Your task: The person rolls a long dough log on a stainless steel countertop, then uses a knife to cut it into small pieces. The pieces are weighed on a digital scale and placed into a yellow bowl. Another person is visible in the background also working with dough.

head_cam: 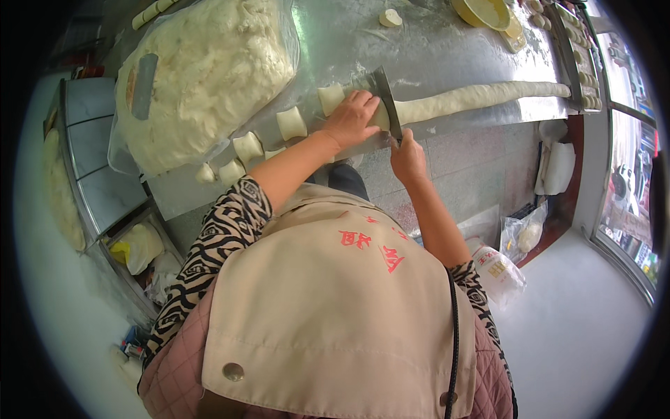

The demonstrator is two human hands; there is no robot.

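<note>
A cleaver point(387, 102) stands with its blade across the left end of a long dough roll point(466, 99), and my right hand point(408, 157) is closed on its handle. My left hand point(352, 118) lies on the dough just left of the blade, fingertips near the steel; how firmly it grips there I cannot tell. Several cut dough pieces point(291, 123) trail down to the left, partly behind my left forearm. A big mass of dough point(209, 78) rests on plastic sheeting at the left, with an oblong scraper-like piece point(145, 86) on it.
The metal worktop point(434, 52) carries a lone dough piece point(390, 18) and a yellow bowl point(481, 13) at the back. A tray point(581, 63) with rows of dough pieces stands at the far right, by a window. Bagged goods point(497, 272) sit below at the right.
</note>
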